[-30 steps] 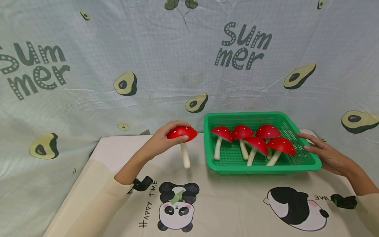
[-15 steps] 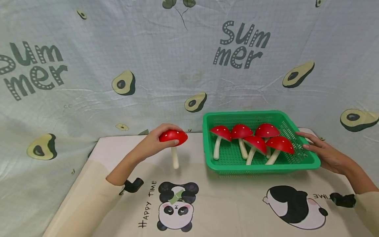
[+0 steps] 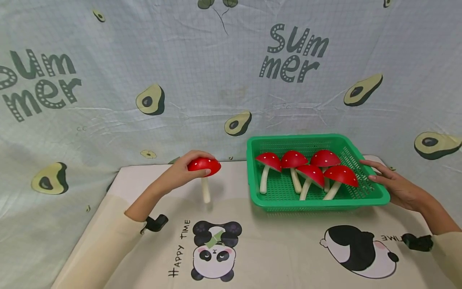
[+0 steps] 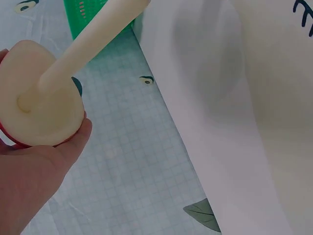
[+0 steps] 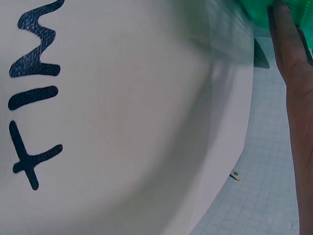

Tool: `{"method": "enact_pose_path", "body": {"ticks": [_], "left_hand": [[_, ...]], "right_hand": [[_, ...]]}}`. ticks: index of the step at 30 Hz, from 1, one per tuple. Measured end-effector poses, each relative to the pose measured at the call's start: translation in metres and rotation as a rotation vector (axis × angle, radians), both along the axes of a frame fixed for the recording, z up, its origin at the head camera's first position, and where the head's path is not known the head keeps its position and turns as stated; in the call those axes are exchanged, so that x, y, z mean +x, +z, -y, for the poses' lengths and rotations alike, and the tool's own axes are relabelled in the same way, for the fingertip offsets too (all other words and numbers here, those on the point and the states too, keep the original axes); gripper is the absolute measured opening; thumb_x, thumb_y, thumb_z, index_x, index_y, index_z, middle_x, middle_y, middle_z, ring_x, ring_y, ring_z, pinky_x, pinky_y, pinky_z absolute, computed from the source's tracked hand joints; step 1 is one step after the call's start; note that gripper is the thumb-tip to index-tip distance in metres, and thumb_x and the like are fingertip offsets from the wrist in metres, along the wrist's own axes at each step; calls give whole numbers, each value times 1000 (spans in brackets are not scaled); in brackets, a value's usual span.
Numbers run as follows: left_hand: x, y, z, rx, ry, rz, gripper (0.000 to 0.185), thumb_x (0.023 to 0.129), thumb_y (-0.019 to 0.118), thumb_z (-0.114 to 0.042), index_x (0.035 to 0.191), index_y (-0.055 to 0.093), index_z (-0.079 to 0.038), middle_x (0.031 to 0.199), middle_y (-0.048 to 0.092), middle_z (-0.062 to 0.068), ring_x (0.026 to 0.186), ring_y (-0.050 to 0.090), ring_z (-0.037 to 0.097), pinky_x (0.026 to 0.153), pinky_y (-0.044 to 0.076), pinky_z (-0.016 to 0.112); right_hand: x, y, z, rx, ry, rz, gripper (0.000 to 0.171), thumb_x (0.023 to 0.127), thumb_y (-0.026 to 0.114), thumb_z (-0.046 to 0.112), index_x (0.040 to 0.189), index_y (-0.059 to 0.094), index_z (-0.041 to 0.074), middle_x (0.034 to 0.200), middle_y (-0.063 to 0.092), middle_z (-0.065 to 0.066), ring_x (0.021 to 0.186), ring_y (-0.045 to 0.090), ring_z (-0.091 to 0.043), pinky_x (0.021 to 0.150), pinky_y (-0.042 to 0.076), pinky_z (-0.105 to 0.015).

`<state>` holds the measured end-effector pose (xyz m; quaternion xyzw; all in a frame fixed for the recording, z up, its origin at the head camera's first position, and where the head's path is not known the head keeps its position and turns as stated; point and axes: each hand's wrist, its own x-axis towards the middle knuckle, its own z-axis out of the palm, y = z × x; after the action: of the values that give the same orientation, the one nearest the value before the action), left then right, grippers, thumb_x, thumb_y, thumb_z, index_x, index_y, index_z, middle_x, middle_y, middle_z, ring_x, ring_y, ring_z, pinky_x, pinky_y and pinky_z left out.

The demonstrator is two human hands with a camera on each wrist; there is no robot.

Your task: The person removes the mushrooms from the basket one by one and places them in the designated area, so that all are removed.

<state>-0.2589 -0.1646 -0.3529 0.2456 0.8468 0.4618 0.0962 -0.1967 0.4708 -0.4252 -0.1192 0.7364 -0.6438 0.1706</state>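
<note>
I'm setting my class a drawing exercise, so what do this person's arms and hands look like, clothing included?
The left sleeve and right sleeve are plain cream, long, with no visible pattern. The left hand and right hand are bare, without gloves. By each cuff sits a small, dark attachment: the left black device and right black device.

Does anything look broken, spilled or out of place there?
Nothing stands out. Five red-capped mushrooms lean inside the green basket, with no visible breaks or spills. One more mushroom is outside it, but the left hand grips that one's cap.
</note>
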Motion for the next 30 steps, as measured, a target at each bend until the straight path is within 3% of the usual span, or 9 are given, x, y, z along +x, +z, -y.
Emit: {"method": "enact_pose_path", "body": {"ticks": [17, 30], "left_hand": [[-10, -6, 12, -17, 17, 3, 40, 95, 71, -28, 133, 60, -27, 141, 51, 1, 128, 48, 31, 94, 54, 46], [-24, -9, 26, -42, 30, 17, 39, 96, 68, -23, 135, 60, -22, 141, 52, 8, 129, 47, 35, 96, 53, 53]], "right_hand": [[2, 1, 3, -38, 10, 17, 54, 111, 32, 7, 159, 25, 31, 136, 45, 12, 107, 68, -17, 84, 61, -42], [2, 1, 2, -35, 9, 11, 54, 111, 32, 7, 159, 25, 31, 137, 44, 13, 107, 68, -17, 84, 61, -41]]}}
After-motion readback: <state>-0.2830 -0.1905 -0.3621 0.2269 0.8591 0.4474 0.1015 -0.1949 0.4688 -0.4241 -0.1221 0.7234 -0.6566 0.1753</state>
